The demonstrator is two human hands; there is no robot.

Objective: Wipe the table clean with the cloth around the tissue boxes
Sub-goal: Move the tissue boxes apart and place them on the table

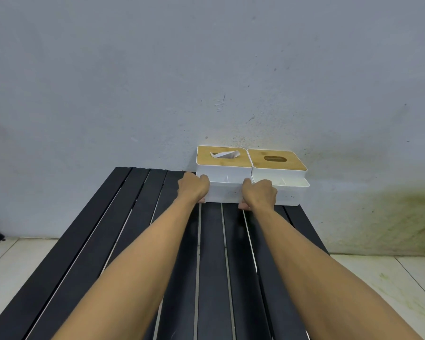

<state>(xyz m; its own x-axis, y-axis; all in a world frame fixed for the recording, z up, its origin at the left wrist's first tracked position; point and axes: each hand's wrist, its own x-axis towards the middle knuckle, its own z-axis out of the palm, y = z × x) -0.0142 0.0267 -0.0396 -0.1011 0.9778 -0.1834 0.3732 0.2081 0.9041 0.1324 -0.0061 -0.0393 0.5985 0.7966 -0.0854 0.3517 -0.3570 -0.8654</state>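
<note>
Two white tissue boxes with wooden lids stand side by side at the far right end of a black slatted table (138,241), against the wall. A tissue sticks out of the left tissue box (225,190); the slot of the right tissue box (287,192) shows no tissue. My left hand (193,188) grips the left side of the left box. On that box's right front corner, between the two boxes, my right hand (259,193) holds on. No cloth is in view.
A pale blue-grey wall (206,69) rises right behind the boxes, stained greenish at the lower right. Light floor tiles (390,278) lie on both sides of the table. Narrow gaps run between the table's slats.
</note>
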